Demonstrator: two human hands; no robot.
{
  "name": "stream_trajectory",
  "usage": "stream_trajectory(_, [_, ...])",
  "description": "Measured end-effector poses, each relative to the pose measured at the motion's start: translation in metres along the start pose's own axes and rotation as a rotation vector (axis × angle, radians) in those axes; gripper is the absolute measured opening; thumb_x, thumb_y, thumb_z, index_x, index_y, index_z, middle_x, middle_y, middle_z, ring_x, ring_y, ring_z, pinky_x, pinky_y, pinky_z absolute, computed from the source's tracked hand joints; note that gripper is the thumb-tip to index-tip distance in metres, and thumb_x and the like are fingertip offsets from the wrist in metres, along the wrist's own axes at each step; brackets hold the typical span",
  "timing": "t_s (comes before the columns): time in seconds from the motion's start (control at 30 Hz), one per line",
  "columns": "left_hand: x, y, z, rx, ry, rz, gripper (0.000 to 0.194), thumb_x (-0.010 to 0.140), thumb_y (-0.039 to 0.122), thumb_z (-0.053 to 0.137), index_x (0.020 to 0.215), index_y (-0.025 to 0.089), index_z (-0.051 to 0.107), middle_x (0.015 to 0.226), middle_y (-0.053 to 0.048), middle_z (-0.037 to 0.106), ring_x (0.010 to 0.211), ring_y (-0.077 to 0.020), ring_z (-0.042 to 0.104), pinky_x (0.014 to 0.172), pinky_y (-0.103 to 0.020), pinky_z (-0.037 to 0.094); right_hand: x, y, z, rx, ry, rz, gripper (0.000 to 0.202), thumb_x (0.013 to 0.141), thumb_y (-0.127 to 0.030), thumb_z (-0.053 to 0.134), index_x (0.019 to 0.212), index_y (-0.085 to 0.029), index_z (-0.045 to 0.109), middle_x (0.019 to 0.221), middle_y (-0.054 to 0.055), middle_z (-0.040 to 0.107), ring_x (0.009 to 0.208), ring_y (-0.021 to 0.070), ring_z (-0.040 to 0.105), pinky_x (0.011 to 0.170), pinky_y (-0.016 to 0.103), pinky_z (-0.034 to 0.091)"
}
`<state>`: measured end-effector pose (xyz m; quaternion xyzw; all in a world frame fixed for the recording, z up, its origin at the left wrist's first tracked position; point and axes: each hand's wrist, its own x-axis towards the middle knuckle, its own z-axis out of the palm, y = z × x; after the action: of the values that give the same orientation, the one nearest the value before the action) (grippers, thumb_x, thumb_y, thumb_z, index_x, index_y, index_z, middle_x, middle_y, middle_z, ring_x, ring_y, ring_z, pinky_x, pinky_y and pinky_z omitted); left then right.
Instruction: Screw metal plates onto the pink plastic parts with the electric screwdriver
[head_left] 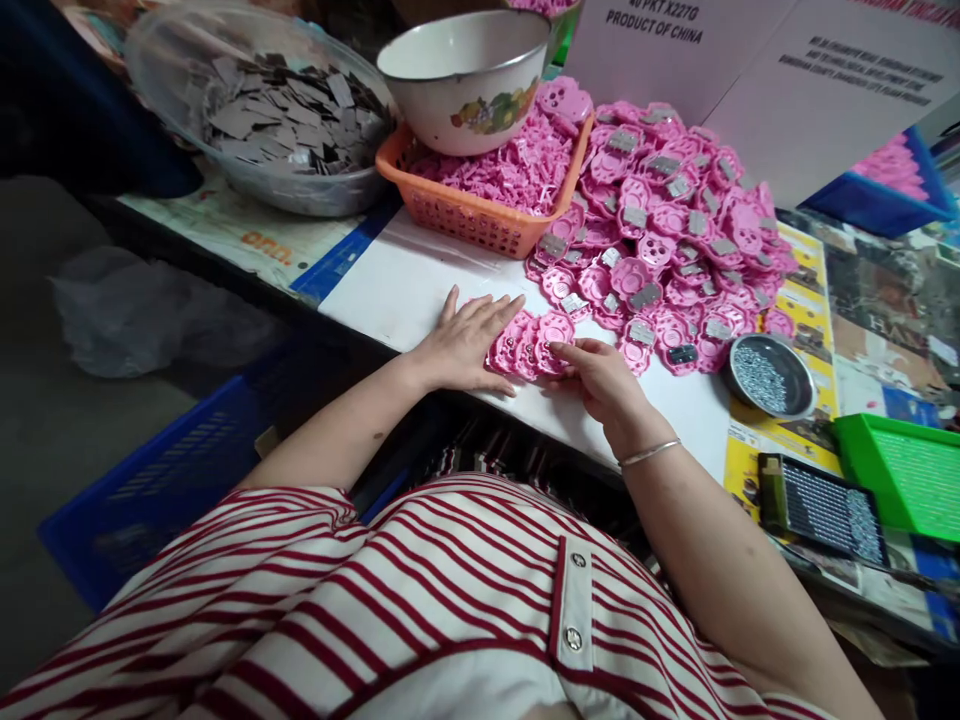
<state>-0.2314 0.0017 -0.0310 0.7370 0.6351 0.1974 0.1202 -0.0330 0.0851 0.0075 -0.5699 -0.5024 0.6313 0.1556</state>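
A short row of pink plastic casings lies overlapping on the white board near the table's front edge. My left hand rests at the row's left end, fingers stretched and spread, its fingertips and thumb bordering the casings. From the right, my right hand reaches over the rightmost casing, thumb and index finger pinched together at its surface. Whatever is between those fingertips is too small or hidden to make out. Behind the hands rises a large heap of similar pink casings, many with grey metal plates on them.
An orange basket of small pink parts carries an enamel bowl. A clear tub holds grey plates. At right are a metal bowl of screws, a black tray and a green tray. A carton stands behind.
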Motion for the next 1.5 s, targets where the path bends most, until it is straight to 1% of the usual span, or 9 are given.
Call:
stream_trajectory(0.23, [0.002, -0.02, -0.007, 0.005, -0.05, 0.001, 0.11, 0.071, 0.064, 0.076, 0.157, 0.018, 0.026, 0.157, -0.019, 0.038, 0.147, -0.0387, 0.029, 0.12, -0.065, 0.001, -0.009, 0.006, -0.014, -0.057, 0.075, 0.01, 0.028, 0.09, -0.036, 0.062, 0.106, -0.013, 0.06, 0.091, 0.002, 0.063, 0.074, 0.0088, 0.06, 0.063, 0.024, 0.055])
stream_trajectory(0.37, [0.0, -0.03, -0.013, 0.012, -0.056, 0.012, 0.107, 0.066, 0.066, 0.079, 0.154, 0.026, 0.033, 0.155, -0.014, 0.043, 0.146, -0.0382, 0.029, 0.12, -0.066, -0.003, -0.012, 0.005, -0.014, -0.059, 0.088, -0.005, 0.026, 0.09, -0.035, 0.062, 0.104, -0.013, 0.06, 0.085, 0.0, 0.062, 0.07, 0.0077, 0.059, 0.06, 0.022, 0.054])
stream_trajectory(0.47, [0.002, -0.033, -0.019, 0.015, -0.093, 0.063, 0.104, 0.066, 0.067, 0.079, 0.153, 0.03, 0.036, 0.157, -0.01, 0.04, 0.148, -0.0384, 0.024, 0.118, -0.068, -0.007, -0.009, 0.003, -0.01, -0.055, 0.083, -0.008, 0.024, 0.09, -0.034, 0.063, 0.101, -0.013, 0.061, 0.081, -0.001, 0.061, 0.067, 0.0071, 0.059, 0.058, 0.021, 0.054])
stream_trajectory(0.6, [0.011, -0.031, -0.024, -0.019, -0.149, 0.124, 0.108, 0.065, 0.062, 0.081, 0.156, 0.03, 0.03, 0.159, -0.009, 0.038, 0.15, -0.038, 0.021, 0.118, -0.067, -0.007, -0.004, -0.002, -0.001, -0.039, 0.079, -0.005, 0.023, 0.089, -0.032, 0.064, 0.101, -0.013, 0.06, 0.08, -0.001, 0.062, 0.065, 0.0069, 0.059, 0.057, 0.021, 0.054])
stream_trajectory(0.73, [0.016, -0.034, -0.031, -0.019, -0.179, 0.093, 0.106, 0.067, 0.061, 0.079, 0.156, 0.028, 0.03, 0.158, -0.01, 0.04, 0.149, -0.0378, 0.025, 0.119, -0.066, -0.004, 0.003, -0.009, 0.011, -0.018, 0.069, -0.012, 0.021, 0.087, -0.028, 0.067, 0.098, -0.013, 0.059, 0.075, -0.003, 0.062, 0.06, 0.0072, 0.06, 0.052, 0.02, 0.053])
stream_trajectory(0.97, [0.007, -0.073, -0.052, 0.039, -0.16, 0.017, 0.11, 0.064, 0.064, 0.078, 0.155, 0.023, 0.031, 0.153, -0.015, 0.046, 0.144, -0.0362, 0.036, 0.121, -0.061, 0.007, 0.021, -0.022, 0.05, 0.024, 0.008, -0.083, 0.02, 0.077, -0.022, 0.073, 0.082, -0.018, 0.054, 0.064, -0.002, 0.062, 0.051, 0.0122, 0.061, 0.041, 0.024, 0.052])
stream_trajectory(1.07, [0.002, -0.084, -0.055, 0.042, -0.121, -0.022, 0.108, 0.066, 0.063, 0.077, 0.155, 0.022, 0.03, 0.152, -0.015, 0.046, 0.142, -0.0357, 0.038, 0.121, -0.061, 0.008, 0.024, -0.026, 0.057, 0.027, -0.004, -0.082, 0.021, 0.076, -0.023, 0.073, 0.08, -0.019, 0.053, 0.062, -0.002, 0.061, 0.049, 0.013, 0.06, 0.039, 0.024, 0.05])
stream_trajectory(1.23, [0.0, -0.077, -0.046, 0.036, -0.048, 0.033, 0.111, 0.065, 0.059, 0.081, 0.155, 0.021, 0.029, 0.152, -0.017, 0.046, 0.141, -0.0352, 0.041, 0.121, -0.063, -0.005, 0.016, -0.024, 0.037, 0.028, 0.022, -0.049, 0.021, 0.076, -0.022, 0.073, 0.078, -0.02, 0.052, 0.06, -0.002, 0.061, 0.05, 0.0141, 0.062, 0.04, 0.024, 0.052])
stream_trajectory(1.5, [0.004, -0.053, -0.031, 0.036, -0.091, 0.182, 0.114, 0.066, 0.068, 0.077, 0.157, 0.025, 0.024, 0.149, -0.018, 0.049, 0.141, -0.0364, 0.042, 0.119, -0.066, -0.005, -0.005, -0.008, -0.01, 0.035, 0.084, 0.008, 0.024, 0.071, -0.023, 0.076, 0.08, -0.019, 0.055, 0.06, -0.001, 0.062, 0.05, 0.0145, 0.063, 0.044, 0.024, 0.055])
